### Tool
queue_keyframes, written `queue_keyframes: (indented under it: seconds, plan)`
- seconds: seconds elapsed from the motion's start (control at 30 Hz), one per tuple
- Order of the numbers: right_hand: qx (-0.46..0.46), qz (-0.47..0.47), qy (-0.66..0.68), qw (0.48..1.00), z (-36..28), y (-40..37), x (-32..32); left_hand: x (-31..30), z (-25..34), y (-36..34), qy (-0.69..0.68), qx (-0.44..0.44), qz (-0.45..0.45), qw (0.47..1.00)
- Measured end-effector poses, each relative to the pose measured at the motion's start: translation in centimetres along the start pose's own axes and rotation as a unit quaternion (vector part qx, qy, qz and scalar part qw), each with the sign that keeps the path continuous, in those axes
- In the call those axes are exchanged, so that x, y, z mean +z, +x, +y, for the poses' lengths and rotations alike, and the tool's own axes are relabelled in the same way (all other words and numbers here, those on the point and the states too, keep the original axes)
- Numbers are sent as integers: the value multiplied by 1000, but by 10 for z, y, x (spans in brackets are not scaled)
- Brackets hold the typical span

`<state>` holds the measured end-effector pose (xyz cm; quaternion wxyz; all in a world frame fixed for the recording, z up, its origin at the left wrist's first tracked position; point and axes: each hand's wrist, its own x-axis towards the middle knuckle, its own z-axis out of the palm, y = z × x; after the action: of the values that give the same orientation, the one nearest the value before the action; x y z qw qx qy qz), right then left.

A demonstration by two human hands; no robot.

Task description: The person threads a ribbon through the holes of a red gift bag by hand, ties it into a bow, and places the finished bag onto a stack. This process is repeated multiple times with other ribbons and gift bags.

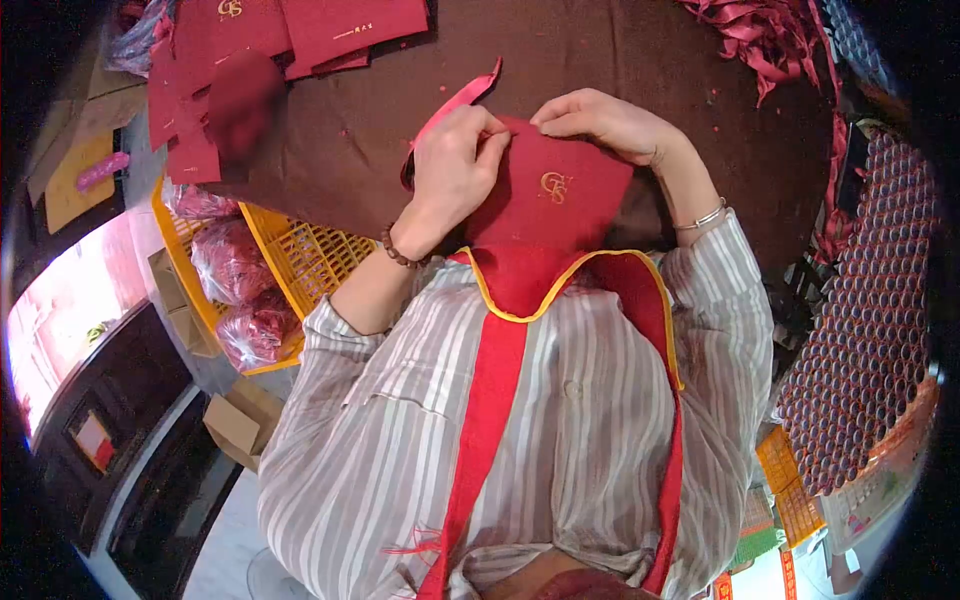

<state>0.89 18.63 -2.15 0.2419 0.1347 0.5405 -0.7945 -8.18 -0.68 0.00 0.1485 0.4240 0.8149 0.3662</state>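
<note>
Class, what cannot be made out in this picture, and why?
All in the head view:
- What is inside the left hand: its fingers hide it.
- Small print on the red covers: too small.
- What the bags hold: crumpled plastic obscures it.
- Dark red shape: blurred.
- Ribbon pile: cut off by top edge.

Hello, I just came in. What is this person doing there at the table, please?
The person has the left hand and right hand at the far edge of a flat red piece with a gold logo, perhaps a bag. A pink-red ribbon sticks out beside the left hand. Whether the fingertips grip it is hidden. Similar red pieces lie on the brown-covered table.
</note>
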Motion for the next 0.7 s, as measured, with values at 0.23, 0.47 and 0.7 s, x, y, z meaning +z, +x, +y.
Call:
queue_keyframes:
  seconds: [0.23, 0.47, 0.7]
  plan:
    - [26, -8, 34, 999, -5, -4, 3, 1, 3, -1, -16, 5, -5, 1000]
    - [17, -14, 30, 999, -6, -4, 5, 6, 5, -1, -21, 41, 1, 999]
    - [5, -12, 11, 1000, -4, -4, 5, 3, 8, -2, 21, 28, -13, 999]
